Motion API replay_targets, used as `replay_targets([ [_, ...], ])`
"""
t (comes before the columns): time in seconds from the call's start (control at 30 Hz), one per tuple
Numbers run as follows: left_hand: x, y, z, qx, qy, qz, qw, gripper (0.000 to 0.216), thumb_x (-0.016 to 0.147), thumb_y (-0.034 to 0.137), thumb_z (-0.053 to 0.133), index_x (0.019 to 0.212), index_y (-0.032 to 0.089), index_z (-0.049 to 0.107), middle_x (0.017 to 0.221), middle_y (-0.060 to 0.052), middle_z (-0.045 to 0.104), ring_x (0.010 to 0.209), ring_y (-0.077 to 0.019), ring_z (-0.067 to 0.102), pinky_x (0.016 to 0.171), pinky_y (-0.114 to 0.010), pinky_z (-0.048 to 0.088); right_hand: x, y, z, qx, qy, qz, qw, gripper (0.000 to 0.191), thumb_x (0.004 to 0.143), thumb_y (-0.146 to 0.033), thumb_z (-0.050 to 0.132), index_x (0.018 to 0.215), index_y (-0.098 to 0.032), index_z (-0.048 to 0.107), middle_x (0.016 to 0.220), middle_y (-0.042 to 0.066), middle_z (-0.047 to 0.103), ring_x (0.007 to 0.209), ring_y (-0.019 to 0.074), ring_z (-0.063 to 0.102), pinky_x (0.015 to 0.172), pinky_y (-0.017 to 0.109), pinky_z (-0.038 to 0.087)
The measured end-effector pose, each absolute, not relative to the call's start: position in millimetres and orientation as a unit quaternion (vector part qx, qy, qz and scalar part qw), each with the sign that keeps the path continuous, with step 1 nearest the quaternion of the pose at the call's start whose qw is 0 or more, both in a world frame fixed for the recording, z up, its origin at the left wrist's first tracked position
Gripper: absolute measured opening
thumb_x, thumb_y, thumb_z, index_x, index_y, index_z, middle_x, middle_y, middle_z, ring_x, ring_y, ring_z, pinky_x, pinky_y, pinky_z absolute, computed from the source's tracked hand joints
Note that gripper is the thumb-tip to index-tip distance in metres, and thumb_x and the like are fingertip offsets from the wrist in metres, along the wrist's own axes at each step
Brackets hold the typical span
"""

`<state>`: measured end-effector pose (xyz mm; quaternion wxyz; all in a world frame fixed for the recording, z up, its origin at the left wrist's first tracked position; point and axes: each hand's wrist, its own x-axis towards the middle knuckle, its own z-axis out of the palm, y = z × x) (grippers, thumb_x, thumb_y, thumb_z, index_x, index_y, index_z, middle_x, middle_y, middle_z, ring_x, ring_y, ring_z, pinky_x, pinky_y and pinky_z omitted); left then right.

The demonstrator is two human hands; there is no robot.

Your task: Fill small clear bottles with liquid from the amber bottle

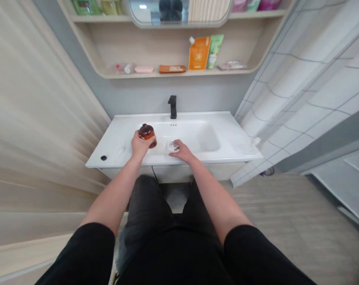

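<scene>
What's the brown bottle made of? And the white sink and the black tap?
The brown bottle in the left hand looks like see-through amber glass or plastic; it shines, but I can't tell which. The sink looks like glossy white ceramic, smooth with soft reflections. The tap looks like metal painted matte black, since it shows no shine.

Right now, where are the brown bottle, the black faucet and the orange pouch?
brown bottle (146, 131), head view, on its dark rounded top.
black faucet (172, 109), head view, on its upright body.
orange pouch (199, 54), head view, on its front face.
</scene>
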<state>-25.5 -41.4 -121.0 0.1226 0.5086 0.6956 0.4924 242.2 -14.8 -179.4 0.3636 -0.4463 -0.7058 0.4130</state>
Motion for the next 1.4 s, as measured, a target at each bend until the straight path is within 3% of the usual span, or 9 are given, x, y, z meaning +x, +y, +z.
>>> replay_targets([
  [0.3, -11, -13, -152, 0.552, 0.694, 0.434, 0.158, 0.064, 0.079, 0.044, 0.103, 0.129, 0.02, 0.072, 0.129, -0.02, 0.083, 0.117, -0.0332, 0.079, 0.103, -0.046, 0.056, 242, -21, -172, -0.447, -0.694, 0.425, 0.372, 0.07, 0.07, -0.046, 0.1, 0.126, -0.027, 0.062, 0.127, 0.006, 0.076, 0.103, 0.024, 0.072, 0.101, 0.044, 0.062],
  [0.43, -14, -3, -154, 0.589, 0.684, 0.403, 0.152, 0.067, 0.077, 0.041, 0.104, 0.131, 0.02, 0.072, 0.128, -0.015, 0.084, 0.117, -0.0312, 0.08, 0.104, -0.041, 0.058, 241, -19, -174, -0.455, -0.665, 0.453, 0.381, 0.082, 0.067, -0.045, 0.099, 0.135, -0.029, 0.054, 0.118, 0.003, 0.075, 0.094, 0.0224, 0.071, 0.097, 0.045, 0.062],
  [0.53, -14, 1, -158, 0.604, 0.686, 0.382, 0.138, 0.067, 0.079, 0.041, 0.103, 0.133, 0.02, 0.071, 0.126, -0.012, 0.085, 0.117, -0.0305, 0.08, 0.104, -0.039, 0.06, 244, -9, -175, -0.451, -0.645, 0.485, 0.381, 0.084, 0.063, -0.045, 0.099, 0.129, -0.03, 0.051, 0.115, 0.0, 0.073, 0.09, 0.0208, 0.069, 0.093, 0.044, 0.062],
  [0.77, -11, -3, -162, 0.648, 0.68, 0.329, 0.097, 0.069, 0.081, 0.047, 0.101, 0.138, 0.024, 0.069, 0.131, -0.013, 0.084, 0.122, -0.0354, 0.08, 0.106, -0.042, 0.061, 251, 30, -175, -0.456, -0.652, 0.483, 0.365, 0.085, 0.051, -0.04, 0.102, 0.122, -0.031, 0.056, 0.111, -0.002, 0.071, 0.082, 0.0172, 0.064, 0.088, 0.04, 0.06],
  [1.03, -3, -12, -158, 0.684, 0.679, 0.262, 0.046, 0.069, 0.085, 0.048, 0.096, 0.142, 0.022, 0.068, 0.135, -0.016, 0.082, 0.127, -0.0387, 0.078, 0.106, -0.043, 0.06, 252, 38, -201, -0.472, -0.653, 0.468, 0.363, 0.086, 0.055, -0.042, 0.101, 0.131, -0.031, 0.061, 0.115, -0.001, 0.073, 0.081, 0.0165, 0.064, 0.083, 0.037, 0.06],
  [1.4, 9, -26, -146, 0.7, 0.688, 0.194, 0.01, 0.057, 0.096, 0.053, 0.082, 0.143, 0.025, 0.066, 0.139, -0.016, 0.079, 0.128, -0.0381, 0.077, 0.099, -0.044, 0.059, 253, 33, -195, -0.497, -0.672, 0.422, 0.35, 0.085, 0.058, -0.04, 0.102, 0.135, -0.031, 0.066, 0.12, 0.001, 0.076, 0.081, 0.0169, 0.065, 0.087, 0.038, 0.06],
])
